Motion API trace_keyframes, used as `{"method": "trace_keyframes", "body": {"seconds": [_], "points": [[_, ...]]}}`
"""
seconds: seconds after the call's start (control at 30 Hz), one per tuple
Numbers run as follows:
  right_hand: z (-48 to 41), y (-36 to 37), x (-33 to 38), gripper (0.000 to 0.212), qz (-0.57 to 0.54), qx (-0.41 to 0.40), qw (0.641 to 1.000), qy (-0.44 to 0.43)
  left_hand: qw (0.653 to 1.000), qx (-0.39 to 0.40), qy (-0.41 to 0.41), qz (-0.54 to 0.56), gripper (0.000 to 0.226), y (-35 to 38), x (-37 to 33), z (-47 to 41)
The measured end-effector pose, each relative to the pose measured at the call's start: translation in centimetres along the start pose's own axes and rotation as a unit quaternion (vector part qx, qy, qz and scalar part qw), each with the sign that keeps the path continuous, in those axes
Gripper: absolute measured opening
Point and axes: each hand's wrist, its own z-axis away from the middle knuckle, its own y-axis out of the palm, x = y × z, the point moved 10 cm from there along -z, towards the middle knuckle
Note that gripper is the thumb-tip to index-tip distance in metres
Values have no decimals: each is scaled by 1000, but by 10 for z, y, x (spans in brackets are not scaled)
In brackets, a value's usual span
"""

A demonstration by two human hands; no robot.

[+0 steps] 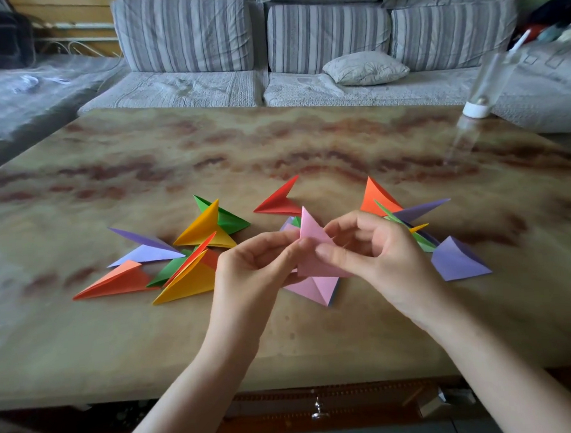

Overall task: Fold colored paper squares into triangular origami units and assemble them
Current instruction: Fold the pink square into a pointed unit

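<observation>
Because the pink folded paper triangle looks light and crushable, left hand and right hand pinch its creased edges above the marbled tabletop

Head view. Soft, even daylight of moderate brightness; you cannot tell its direction, and colours look slightly muted. Your left hand, right hand and the pink paper pinched between them are the sharpest part. Shadows are faint and soft-edged, lying close under the folded pieces on the table. The glossy tabletop gives a dull sheen and a smeared reflection below the bottle, which is itself streaked with blur. Blur grows toward the left edge and the upper right corner. Wide-angle bending curves the sofa and the table's near edge; below that edge the picture falls dark.
</observation>
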Motion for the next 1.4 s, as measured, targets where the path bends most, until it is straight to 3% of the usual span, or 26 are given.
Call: {"method": "trace_keyframes", "body": {"seconds": [0.1, 0.2, 0.37, 0.83, 1.0, 1.07, 1.17, 1.33, 1.4], "points": [[-1, -6, 4, 17, -3, -11, 1000, -5, 999, 6, 15, -46, 8, 1, -4, 1], [-1, -10, 8, 23, -34, -8, 999, -3, 992, 36, 40, -113, 15, 10, -9, 5], [0, -8, 8, 3, -42, 1, 999, 8, 981, 43, 65, -176, 12, 12, -12, 6], [2, -14, 4, 4, -106, -48, 993, 28, 996, 4, 37, -80, 7, 3, -10, 3], [3, -23, 2, 2, -121, -102, 987, 24, 999, 23, -39, -20, 30, 8, 7, 6], [4, -21, 2, 3, -124, -101, 987, 22, 999, 2, -39, 0, 28, 4, 8, 7], [4, -18, 2, 10, -135, -95, 986, 21, 999, -36, -4, -4, 12, -3, -1, 6], [1, -16, 0, 4, -90, -59, 994, 22, 996, -25, 39, -74, 4, -3, -13, 4], [-1, -14, 4, 19, -60, -31, 998, 10, 992, -10, 47, -116, 4, -2, -13, 3]]}}
